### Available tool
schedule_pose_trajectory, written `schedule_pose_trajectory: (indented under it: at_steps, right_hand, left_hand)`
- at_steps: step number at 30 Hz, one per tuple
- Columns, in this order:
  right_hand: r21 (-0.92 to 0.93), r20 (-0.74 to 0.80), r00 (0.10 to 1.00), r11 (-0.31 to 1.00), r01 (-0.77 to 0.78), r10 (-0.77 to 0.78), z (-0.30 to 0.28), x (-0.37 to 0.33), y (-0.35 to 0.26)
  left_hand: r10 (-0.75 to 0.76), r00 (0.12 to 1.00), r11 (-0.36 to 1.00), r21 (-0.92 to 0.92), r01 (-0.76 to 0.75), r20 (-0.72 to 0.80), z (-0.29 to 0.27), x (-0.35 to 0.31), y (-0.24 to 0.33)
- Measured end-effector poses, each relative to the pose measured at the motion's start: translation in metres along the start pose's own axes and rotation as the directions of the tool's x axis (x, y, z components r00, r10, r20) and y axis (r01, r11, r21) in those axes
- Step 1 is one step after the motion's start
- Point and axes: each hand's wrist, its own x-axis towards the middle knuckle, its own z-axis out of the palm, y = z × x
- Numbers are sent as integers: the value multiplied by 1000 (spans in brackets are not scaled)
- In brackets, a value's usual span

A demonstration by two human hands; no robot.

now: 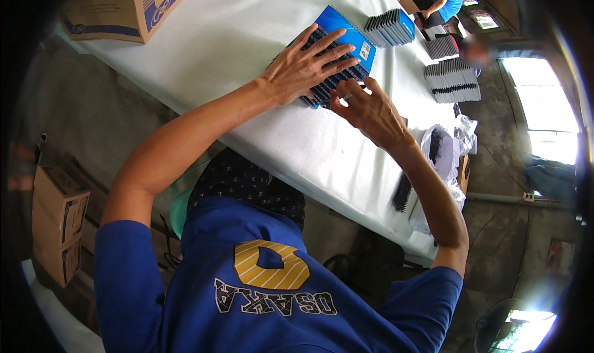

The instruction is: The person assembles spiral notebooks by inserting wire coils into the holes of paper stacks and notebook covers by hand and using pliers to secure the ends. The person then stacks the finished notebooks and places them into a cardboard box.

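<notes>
Centrally, left hand flat on blue box (white label), right hand beside

Blue flat box with white label lying mid-table, brown-and-blue printed carton sitting at table's far-left corner, stacked brown cartons standing on floor at left
</notes>
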Motion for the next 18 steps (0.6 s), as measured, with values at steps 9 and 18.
schedule_pose_trajectory:
  at_steps: [9, 18]
  right_hand:
    - [113, 92, 988, 984, -135, 125, -10, 9, -15]
    - [114, 14, 996, 990, -86, 85, -11, 9, -8]
  left_hand:
    - [-5, 1000, 1000, 24, 5, 15, -4, 1, -1]
    - [6, 997, 999, -32, -4, 78, -6, -4, 1]
